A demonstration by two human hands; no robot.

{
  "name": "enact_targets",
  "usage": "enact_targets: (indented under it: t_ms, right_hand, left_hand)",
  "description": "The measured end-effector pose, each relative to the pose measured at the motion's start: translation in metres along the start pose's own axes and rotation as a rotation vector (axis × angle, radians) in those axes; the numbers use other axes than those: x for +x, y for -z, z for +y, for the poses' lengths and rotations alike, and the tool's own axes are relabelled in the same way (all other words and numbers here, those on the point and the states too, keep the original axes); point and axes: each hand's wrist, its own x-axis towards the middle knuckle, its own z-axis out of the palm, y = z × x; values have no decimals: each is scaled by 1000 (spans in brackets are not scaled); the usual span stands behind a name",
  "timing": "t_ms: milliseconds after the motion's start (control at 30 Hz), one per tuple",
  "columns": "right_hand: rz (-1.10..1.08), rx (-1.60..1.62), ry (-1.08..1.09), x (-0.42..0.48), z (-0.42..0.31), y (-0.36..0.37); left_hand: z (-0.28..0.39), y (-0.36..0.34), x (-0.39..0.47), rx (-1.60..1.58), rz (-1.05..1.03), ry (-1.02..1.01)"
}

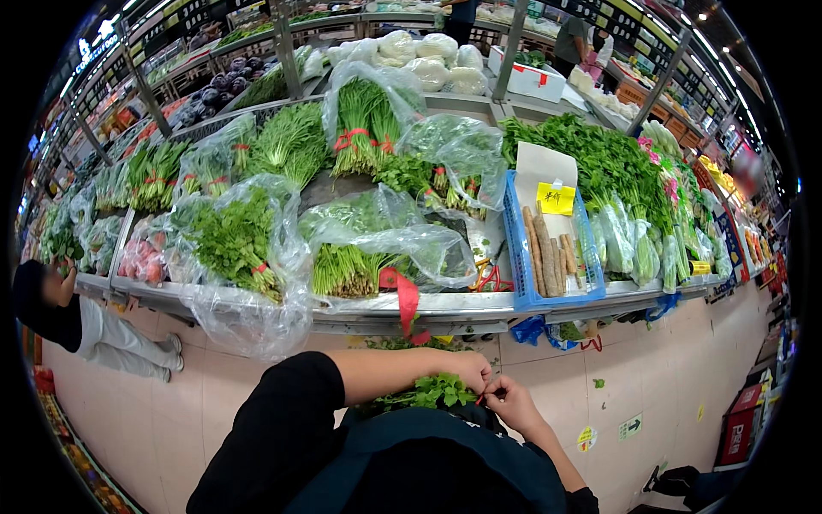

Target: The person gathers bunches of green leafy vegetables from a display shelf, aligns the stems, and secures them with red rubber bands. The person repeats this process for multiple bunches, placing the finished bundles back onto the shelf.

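A bunch of leafy greens (443, 389) lies against my apron, under my left forearm. My left hand (471, 371) is closed, its fingertips meeting those of my right hand (512, 399) at the end of the bunch. A short bit of red tie (480, 399) shows at the pinched fingers of both hands. The stems are mostly hidden by my hands and body. Ahead on the stall, a strip of red tape (407, 302) hangs over the metal edge, beside a bundle of green stems (347, 273) partly under clear plastic.
Red-handled scissors (493, 277) lie left of a blue plastic basket (557, 302) of long brown roots (546, 257). An opened plastic bag (250, 327) with tied greens (234, 231) overhangs the metal stall edge (449, 302). Another person (83, 321) stands at far left.
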Motion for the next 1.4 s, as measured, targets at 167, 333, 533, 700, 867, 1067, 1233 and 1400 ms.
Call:
enact_targets:
  t_ms: [167,333,533,700,867,1067,1233,1400]
  right_hand:
    - [153,-371,221,3,-8,-7]
    - [436,-673,482,5,-13,-18]
    - [492,-729,624,5,-8,-17]
    - [474,-714,592,2,-14,-14]
    - [462,-706,492,-4,-8,-10]
    - [361,-647,455,-11,-10,-8]
    - [264,-583,334,-17,-10,-4]
    - [233,-615,319,-22,-19,-2]
  left_hand:
    - [0,-7,-2,-1,111,24]
    - [1,-1,-9,-113,194,26]
    - [-24,-4,-3,-223,145,-178]
    - [-27,0,-3,-209,117,-160]
    - [-21,-4,0,-90,135,-200]
    - [2,-14,-15,-20,188,-54]
    - [3,-22,-15,-30,221,-6]
    - [5,-24,-17,-15,282,24]
